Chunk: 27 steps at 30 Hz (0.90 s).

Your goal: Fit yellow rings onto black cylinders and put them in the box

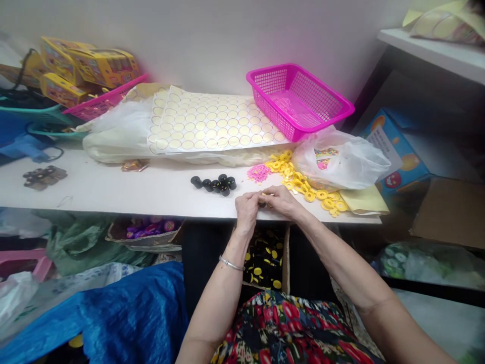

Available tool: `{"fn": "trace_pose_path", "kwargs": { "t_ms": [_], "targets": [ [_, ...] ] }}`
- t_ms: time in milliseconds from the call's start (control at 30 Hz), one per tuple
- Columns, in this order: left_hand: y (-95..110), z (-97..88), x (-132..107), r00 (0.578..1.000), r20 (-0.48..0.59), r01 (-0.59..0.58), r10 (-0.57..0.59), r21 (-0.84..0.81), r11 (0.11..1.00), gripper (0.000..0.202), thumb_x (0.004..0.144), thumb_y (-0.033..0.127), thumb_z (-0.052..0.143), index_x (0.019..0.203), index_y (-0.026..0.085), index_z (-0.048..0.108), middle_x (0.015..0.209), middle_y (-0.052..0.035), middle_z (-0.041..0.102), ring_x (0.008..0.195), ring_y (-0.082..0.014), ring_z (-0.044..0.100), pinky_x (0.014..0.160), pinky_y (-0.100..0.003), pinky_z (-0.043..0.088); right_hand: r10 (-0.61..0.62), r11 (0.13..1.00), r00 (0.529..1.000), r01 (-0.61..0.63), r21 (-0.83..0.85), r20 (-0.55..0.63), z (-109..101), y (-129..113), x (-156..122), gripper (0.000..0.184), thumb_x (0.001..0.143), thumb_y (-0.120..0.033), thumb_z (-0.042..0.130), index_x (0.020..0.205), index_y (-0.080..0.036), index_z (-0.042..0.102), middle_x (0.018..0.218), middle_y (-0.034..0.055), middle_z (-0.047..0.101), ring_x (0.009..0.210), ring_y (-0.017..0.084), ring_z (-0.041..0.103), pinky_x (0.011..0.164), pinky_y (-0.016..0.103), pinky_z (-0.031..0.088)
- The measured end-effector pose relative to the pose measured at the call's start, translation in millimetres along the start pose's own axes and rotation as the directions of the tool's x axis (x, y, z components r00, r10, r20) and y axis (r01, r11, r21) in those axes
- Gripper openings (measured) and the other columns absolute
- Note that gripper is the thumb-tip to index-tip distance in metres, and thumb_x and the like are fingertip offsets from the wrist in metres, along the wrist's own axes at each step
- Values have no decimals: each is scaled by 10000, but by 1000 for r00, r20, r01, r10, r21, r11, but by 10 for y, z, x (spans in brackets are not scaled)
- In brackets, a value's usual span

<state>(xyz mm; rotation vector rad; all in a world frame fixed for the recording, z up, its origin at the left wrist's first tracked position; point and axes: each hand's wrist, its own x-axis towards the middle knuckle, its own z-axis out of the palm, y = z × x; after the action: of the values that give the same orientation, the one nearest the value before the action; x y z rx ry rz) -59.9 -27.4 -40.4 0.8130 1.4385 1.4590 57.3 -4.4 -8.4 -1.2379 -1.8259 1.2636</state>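
At the table's front edge my left hand [247, 210] and my right hand [281, 201] meet, fingers closed together. Between them shows part of a small black cup [262, 205] with a bit of yellow at its top; my fingers cover most of it. Left of my hands, several small black cups [215, 185] stand in a loose group. Just beyond my fingers lies a small heap of pink bits [259, 173]. Yellow round caps [299, 183] spread along the right side. Below the table edge, a cardboard box [286, 258] holds black pieces with yellow caps.
Sheets of round stickers [212, 121] lie over a plastic bag at the back. A pink basket [322, 116] stands behind a white plastic bag [352, 159]. Yellow boxes [102, 65] fill the back left. A blue carton [397, 151] is at right, blue sheeting [132, 308] at lower left.
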Motion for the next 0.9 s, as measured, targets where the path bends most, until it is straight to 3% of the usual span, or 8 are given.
{"fn": "trace_pose_path", "kwargs": {
  "t_ms": [133,367,500,567,667,767,833,900],
  "targets": [
    [36,32,-36,998,-44,50,-52,-35,998,204,579,298,695,626,101,677,477,18,545,411,-55,413,411,-192,320,265,912,963,-234,338,-50,123,108,61,261,748,-370,582,640,-133,597,476,-10,513,391,91,443,381,206,321],
    [26,117,-13,987,-113,109,-118,-87,990,178,553,261,680,606,98,633,441,32,510,352,-40,370,346,-178,253,384,797,920,-286,531,-81,263,190,146,184,700,-286,629,603,-147,557,443,-13,516,320,69,432,283,157,297],
    [-23,101,33,980,-125,140,-154,-114,984,243,533,223,681,740,99,652,481,42,527,341,-33,360,339,-172,234,432,740,899,-311,596,-68,267,167,172,170,618,-216,670,551,-150,529,399,-23,492,299,74,421,277,169,319],
    [-25,56,26,986,-65,146,-153,-106,984,277,552,267,690,766,93,660,473,45,508,345,-31,344,336,-170,216,435,736,897,-303,606,-81,270,147,159,173,603,-217,683,553,-151,531,391,-26,489,298,76,423,275,172,322],
    [17,-47,-26,987,140,89,-80,-55,995,363,620,397,681,808,87,682,452,44,483,366,-35,346,354,-170,239,421,751,898,-264,605,-131,284,108,125,176,611,-227,677,552,-154,528,379,-28,487,295,81,425,268,172,314],
    [73,-145,-119,923,384,25,-13,-25,999,462,559,369,759,930,105,679,599,5,599,462,-53,455,454,-184,365,411,765,893,-230,602,-181,293,61,63,213,592,-200,694,507,-159,503,352,-40,458,294,73,411,262,164,287],
    [92,-188,-187,902,432,-3,9,-14,1000,520,467,297,816,933,112,676,665,-5,629,527,-73,501,533,-210,421,410,770,893,-229,595,-187,278,34,-25,236,594,-230,720,504,-153,516,369,-34,471,302,70,410,264,165,283],
    [95,-223,-256,922,384,-47,41,6,999,504,425,275,834,877,115,681,640,8,611,535,-80,491,559,-230,432,395,757,906,-228,613,-150,239,26,-172,268,636,-340,721,553,-140,564,433,-11,523,335,73,435,285,170,313]
  ]
}}
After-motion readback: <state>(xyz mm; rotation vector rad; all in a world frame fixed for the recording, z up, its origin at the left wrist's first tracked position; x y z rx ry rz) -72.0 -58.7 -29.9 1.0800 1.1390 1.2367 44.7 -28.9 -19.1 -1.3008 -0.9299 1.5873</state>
